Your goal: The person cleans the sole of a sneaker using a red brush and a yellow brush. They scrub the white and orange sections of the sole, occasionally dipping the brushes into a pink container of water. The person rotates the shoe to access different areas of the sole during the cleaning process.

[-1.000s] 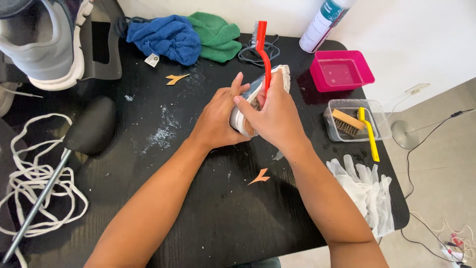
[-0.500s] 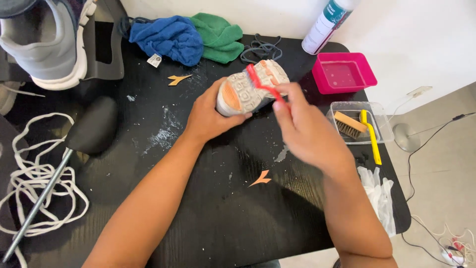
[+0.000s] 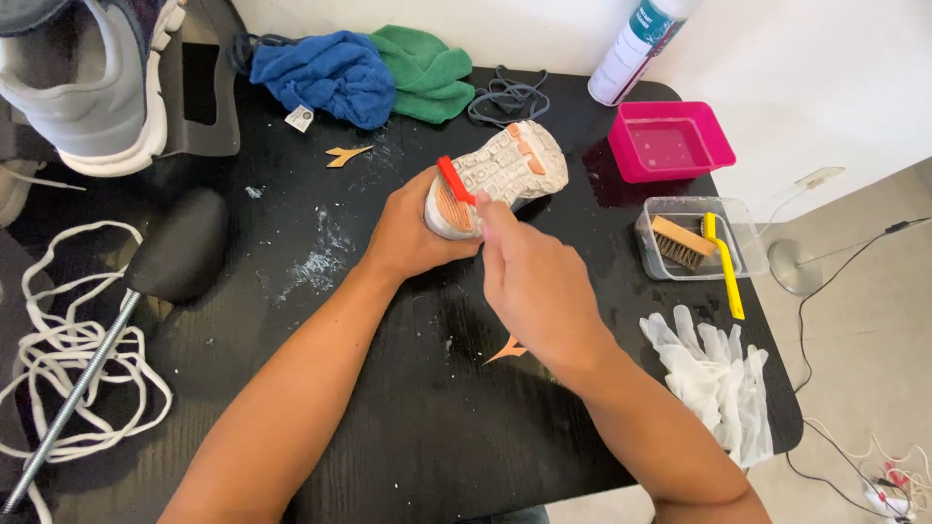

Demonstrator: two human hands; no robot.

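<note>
Two hands engaged. My left hand (image 3: 408, 238) grip closed round shoe (image 3: 500, 175), sole up, above black counter (image 3: 408, 427). My right hand (image 3: 534, 281) grip pinches red brush (image 3: 453, 180) against sole heel.

Both our bare forearms reach forward and converge. Our left hand (image 3: 408, 238) is cupped, fingers wrapped around what it grips. Our right hand (image 3: 534, 281) sits just beside it, back up, fingers (image 3: 482, 209) pinched shut and pointing forward.
</note>
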